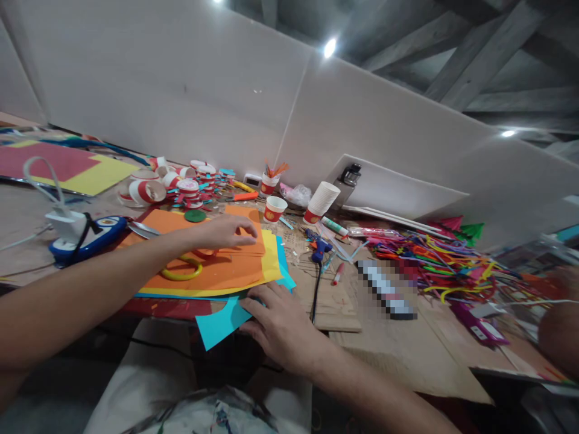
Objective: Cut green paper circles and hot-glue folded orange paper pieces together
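My left hand [230, 233] hovers over or rests on a sheet of orange paper [242, 259]; its fingers are loosely bent and apart, and I see nothing in them. With fingers and thumb, my right hand [280, 322] grips a piece of light blue paper [221, 325] that sticks out past the table's front edge. Under the orange sheet, yellow paper [270, 256] and more blue paper show at the right. Yellow-handled scissors [183, 271] lie on the orange sheet, below my left forearm. Near the sheet's far edge sits a green disc [195, 215].
White-and-red paper cups [275, 209] stand behind the sheets, one stack [322, 202] leaning. A blue glue gun [320, 249] lies right of them. Colourful pipe cleaners [452, 262] heap at the right. A blue power strip [94, 238] sits left. Part of another person [561, 337] shows far right.
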Demonstrator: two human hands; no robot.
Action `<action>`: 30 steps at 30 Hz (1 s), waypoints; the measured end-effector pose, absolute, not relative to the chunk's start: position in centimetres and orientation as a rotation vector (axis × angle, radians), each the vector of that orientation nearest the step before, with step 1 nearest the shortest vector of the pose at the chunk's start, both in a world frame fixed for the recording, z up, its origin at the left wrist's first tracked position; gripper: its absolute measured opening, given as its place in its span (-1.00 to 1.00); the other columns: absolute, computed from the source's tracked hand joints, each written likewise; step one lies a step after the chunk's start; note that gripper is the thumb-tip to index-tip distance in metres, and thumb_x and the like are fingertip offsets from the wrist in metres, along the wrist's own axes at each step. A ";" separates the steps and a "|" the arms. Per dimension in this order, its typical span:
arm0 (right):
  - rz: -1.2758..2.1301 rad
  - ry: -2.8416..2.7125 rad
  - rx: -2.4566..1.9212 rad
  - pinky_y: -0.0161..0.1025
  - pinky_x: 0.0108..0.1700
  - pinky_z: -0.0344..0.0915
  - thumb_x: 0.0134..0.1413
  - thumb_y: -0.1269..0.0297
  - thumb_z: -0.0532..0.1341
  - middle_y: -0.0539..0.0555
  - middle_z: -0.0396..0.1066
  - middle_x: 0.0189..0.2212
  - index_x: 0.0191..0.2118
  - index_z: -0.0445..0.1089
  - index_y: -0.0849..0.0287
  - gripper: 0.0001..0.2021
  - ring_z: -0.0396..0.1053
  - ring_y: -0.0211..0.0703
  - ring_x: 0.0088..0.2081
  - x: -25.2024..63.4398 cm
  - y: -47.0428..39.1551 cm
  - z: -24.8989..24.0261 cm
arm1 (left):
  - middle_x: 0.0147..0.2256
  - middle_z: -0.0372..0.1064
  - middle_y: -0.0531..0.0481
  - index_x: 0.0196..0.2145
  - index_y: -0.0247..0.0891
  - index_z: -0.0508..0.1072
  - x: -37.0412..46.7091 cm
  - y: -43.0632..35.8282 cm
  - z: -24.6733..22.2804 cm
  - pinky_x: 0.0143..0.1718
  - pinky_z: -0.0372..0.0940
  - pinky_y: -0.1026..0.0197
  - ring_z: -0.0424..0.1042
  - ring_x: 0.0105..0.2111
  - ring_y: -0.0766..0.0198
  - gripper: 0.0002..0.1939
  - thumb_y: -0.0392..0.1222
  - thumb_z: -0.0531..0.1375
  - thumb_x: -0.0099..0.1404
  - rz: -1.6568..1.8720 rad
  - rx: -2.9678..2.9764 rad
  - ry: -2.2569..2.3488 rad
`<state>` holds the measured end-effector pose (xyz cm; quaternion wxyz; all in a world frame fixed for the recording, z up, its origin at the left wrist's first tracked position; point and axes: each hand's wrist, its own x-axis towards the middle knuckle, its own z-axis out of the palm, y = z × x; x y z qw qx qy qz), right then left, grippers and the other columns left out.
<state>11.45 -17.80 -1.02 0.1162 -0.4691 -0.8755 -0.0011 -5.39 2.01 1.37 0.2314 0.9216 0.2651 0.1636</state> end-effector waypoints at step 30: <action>0.176 -2.580 -1.551 -0.02 0.16 0.16 0.14 -0.01 0.22 0.29 0.25 0.15 0.17 0.23 0.23 -0.42 0.22 0.07 0.17 14.2 -4.0 -1.3 | -0.01 0.44 -0.26 -0.01 -0.36 0.42 -5.1 6.6 -2.4 -0.05 0.30 0.18 0.44 -0.02 0.03 -0.50 0.02 0.14 0.19 0.432 2.440 1.477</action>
